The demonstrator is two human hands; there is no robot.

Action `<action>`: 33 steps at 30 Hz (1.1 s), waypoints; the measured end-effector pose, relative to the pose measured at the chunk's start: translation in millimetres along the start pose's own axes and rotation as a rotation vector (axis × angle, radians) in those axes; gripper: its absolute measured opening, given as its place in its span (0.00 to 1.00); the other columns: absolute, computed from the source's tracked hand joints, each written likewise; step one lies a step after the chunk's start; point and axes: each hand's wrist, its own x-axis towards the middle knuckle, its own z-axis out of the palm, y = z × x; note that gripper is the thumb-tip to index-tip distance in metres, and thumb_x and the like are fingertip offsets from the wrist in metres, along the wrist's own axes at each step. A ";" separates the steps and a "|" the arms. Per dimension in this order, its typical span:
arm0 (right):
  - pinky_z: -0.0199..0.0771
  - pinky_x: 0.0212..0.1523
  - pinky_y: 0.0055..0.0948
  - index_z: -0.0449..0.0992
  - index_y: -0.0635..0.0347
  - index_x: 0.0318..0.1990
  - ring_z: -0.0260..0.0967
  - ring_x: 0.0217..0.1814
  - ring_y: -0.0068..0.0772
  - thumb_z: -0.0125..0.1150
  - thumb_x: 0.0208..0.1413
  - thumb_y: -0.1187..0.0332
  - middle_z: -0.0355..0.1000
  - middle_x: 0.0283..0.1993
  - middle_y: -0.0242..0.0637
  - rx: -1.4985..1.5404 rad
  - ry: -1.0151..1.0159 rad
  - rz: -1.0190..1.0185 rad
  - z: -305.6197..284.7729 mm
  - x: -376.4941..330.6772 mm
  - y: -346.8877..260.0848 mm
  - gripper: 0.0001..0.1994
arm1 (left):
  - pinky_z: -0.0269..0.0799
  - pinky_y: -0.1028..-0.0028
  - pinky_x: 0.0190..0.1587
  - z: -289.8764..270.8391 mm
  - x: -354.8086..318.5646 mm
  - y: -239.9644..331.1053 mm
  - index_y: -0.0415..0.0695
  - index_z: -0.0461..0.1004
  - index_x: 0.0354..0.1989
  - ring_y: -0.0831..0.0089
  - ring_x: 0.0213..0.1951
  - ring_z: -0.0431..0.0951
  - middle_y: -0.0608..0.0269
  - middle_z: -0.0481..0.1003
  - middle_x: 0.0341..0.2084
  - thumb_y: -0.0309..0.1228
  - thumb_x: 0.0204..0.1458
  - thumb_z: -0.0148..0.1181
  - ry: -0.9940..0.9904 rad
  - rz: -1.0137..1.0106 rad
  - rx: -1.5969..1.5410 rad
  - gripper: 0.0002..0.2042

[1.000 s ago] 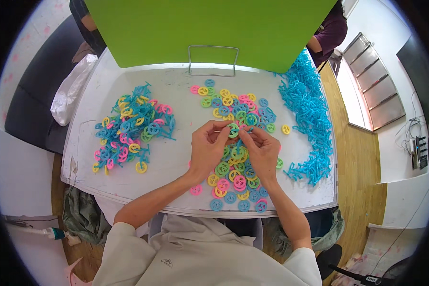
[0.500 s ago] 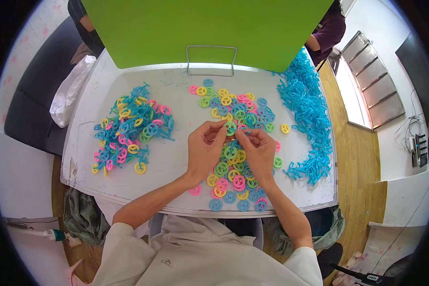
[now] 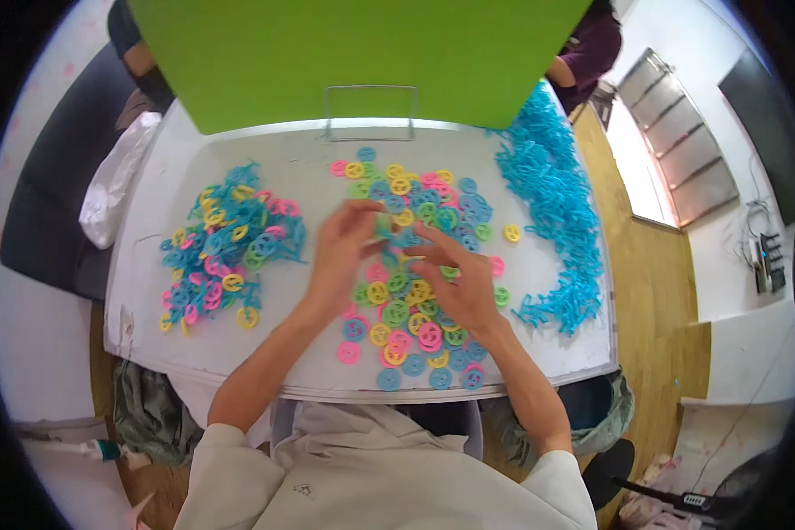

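Note:
My left hand [image 3: 334, 256] is closed over the middle of the table, pinching a small green plastic wheel [image 3: 382, 224] that is blurred by motion. To its right, my right hand [image 3: 459, 281] is over the pile with its fingers apart, and I see nothing held in it. Beneath and around both hands spreads a loose pile of spoked plastic wheels [image 3: 396, 313] in pink, yellow, green and blue. On the left lies a heap of wheels joined to blue stems [image 3: 225, 238]. Many loose blue plastic stems [image 3: 552, 203] form a long bank along the right side.
The white table [image 3: 314, 358] has a raised rim. A green board [image 3: 353, 62] with a wire handle [image 3: 371, 139] stands across its far side. People sit beyond, partly hidden, one in a dark purple sleeve [image 3: 585, 55]. A white plastic bag [image 3: 115, 190] hangs by the left edge.
My left hand has drawn away from the right toward the left, taking the green wheel along. The right hand's fingers have spread. The whole view has shifted slightly.

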 end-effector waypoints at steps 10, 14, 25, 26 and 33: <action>0.72 0.42 0.32 0.78 0.57 0.43 0.75 0.38 0.36 0.65 0.49 0.69 0.77 0.36 0.39 -0.797 0.343 0.196 -116.7 13.7 68.2 0.13 | 0.70 0.62 0.33 -67.1 3.9 13.6 0.38 0.71 0.27 0.53 0.30 0.73 0.51 0.72 0.29 0.19 0.44 0.50 0.225 0.456 1.726 0.04; 0.72 0.43 0.34 0.79 0.56 0.42 0.74 0.40 0.37 0.67 0.45 0.68 0.77 0.38 0.41 -0.906 0.281 0.381 -125.9 4.2 83.9 0.14 | 0.68 0.60 0.38 -44.6 -1.7 17.8 0.37 0.73 0.28 0.53 0.36 0.72 0.53 0.72 0.30 0.18 0.42 0.50 0.214 0.652 1.726 0.06; 0.72 0.41 0.30 0.79 0.61 0.35 0.74 0.39 0.34 0.67 0.48 0.67 0.77 0.41 0.42 -0.719 0.422 0.245 -125.0 19.8 70.7 0.09 | 0.69 0.60 0.40 -22.3 -6.6 -14.6 0.43 0.72 0.40 0.54 0.40 0.72 0.53 0.69 0.35 0.32 0.44 0.66 -0.282 0.315 1.246 0.15; 0.72 0.41 0.30 0.79 0.61 0.35 0.74 0.39 0.34 0.67 0.48 0.67 0.77 0.41 0.42 -0.717 0.419 0.243 -124.3 20.8 69.7 0.09 | 0.69 0.61 0.40 -21.9 -5.6 -14.8 0.43 0.72 0.41 0.54 0.40 0.72 0.53 0.69 0.36 0.31 0.45 0.65 -0.329 0.253 1.205 0.15; 0.71 0.44 0.21 0.70 0.63 0.42 0.72 0.41 0.24 0.59 0.59 0.66 0.75 0.46 0.39 0.083 0.489 0.127 -100.5 28.3 57.6 0.10 | 0.70 0.62 0.40 -15.5 -7.7 -28.1 0.43 0.72 0.39 0.57 0.38 0.73 0.55 0.69 0.35 0.26 0.48 0.61 -0.152 0.460 1.198 0.10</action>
